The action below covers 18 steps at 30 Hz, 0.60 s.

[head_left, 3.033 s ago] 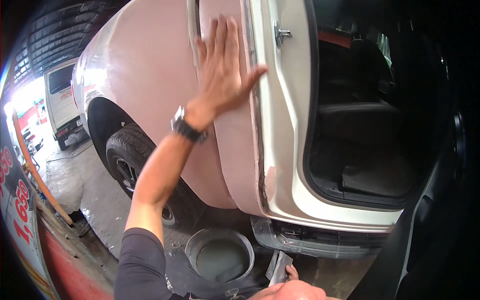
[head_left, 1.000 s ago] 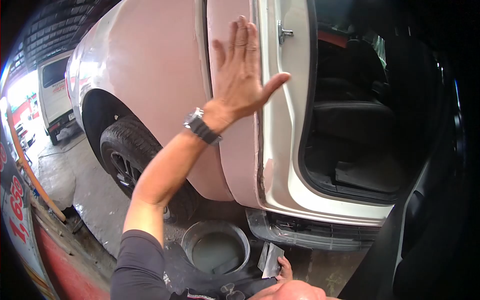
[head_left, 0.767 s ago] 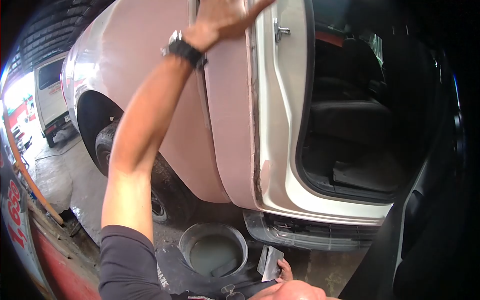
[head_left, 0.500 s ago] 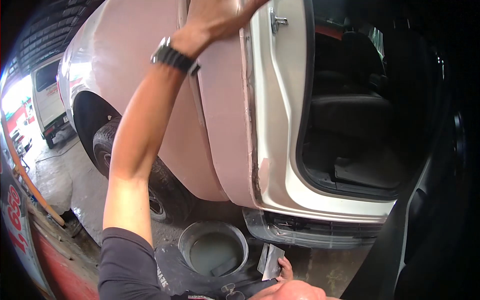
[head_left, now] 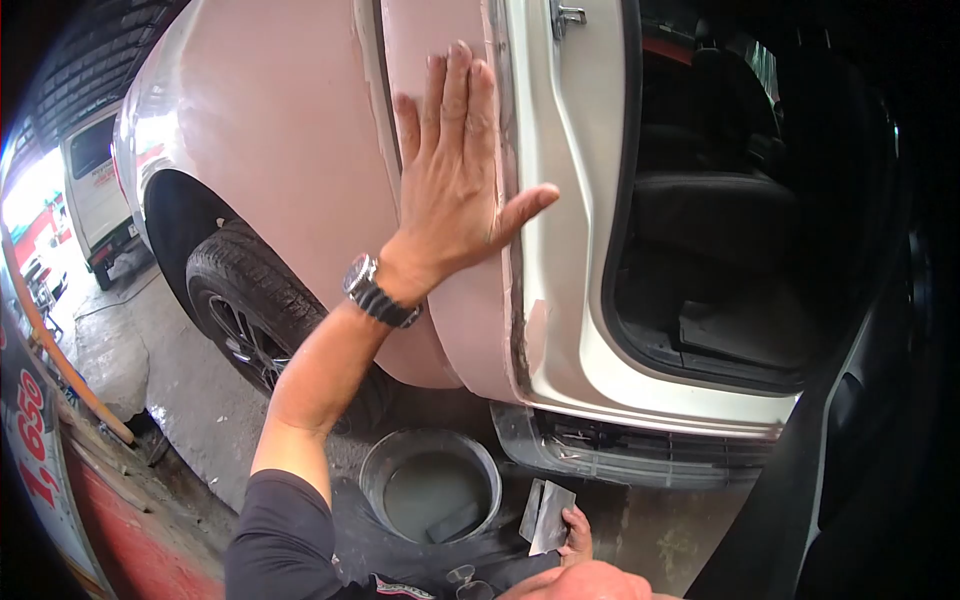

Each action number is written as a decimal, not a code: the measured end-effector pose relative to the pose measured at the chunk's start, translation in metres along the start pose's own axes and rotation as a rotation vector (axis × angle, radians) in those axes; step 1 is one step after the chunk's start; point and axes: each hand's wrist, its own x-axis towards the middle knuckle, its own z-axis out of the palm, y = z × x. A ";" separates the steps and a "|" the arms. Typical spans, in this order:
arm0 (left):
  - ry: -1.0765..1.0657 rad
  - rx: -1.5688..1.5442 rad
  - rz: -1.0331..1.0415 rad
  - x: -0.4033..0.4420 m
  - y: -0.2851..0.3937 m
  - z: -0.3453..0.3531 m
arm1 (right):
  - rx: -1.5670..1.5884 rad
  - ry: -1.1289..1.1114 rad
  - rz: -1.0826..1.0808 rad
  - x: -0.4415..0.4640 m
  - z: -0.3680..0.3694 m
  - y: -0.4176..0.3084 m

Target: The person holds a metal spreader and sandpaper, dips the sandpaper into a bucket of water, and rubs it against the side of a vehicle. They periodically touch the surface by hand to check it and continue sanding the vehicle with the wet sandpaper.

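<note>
Both hands are well apart, one high and one low. Near twelve o'clock, my left hand lies open and flat on the pink panel, its back to me, the fingers pointing up and the thumb stuck out toward two o'clock, over the edge of the white door frame. How much of that palm touches is hidden from me. A black-strapped watch circles the wrist below it. Down at five o'clock, my right hand is closed around a grey flat piece, holding it tilted. Just beside that, between six and seven, stands a round bucket of murky water, with a dark block lying in it. Between four and five, the running board sits under the door frame. At two o'clock the doorway shows a dark seat, and a metal latch is fixed to the frame near one. Toward eleven the larger pink fender spreads out across a dark seam, with the tyre below it at nine. Farther off, between nine and ten, a white vehicle is parked.
</note>
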 end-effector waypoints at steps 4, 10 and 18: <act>-0.056 -0.030 -0.028 -0.032 0.013 0.002 | 0.016 -0.035 0.016 -0.004 0.006 -0.004; -0.108 -0.030 -0.027 -0.050 0.014 0.000 | 0.018 -0.036 0.011 -0.001 -0.001 -0.001; -0.097 0.160 -0.039 0.122 -0.052 -0.019 | 0.019 0.006 0.005 0.000 0.004 -0.001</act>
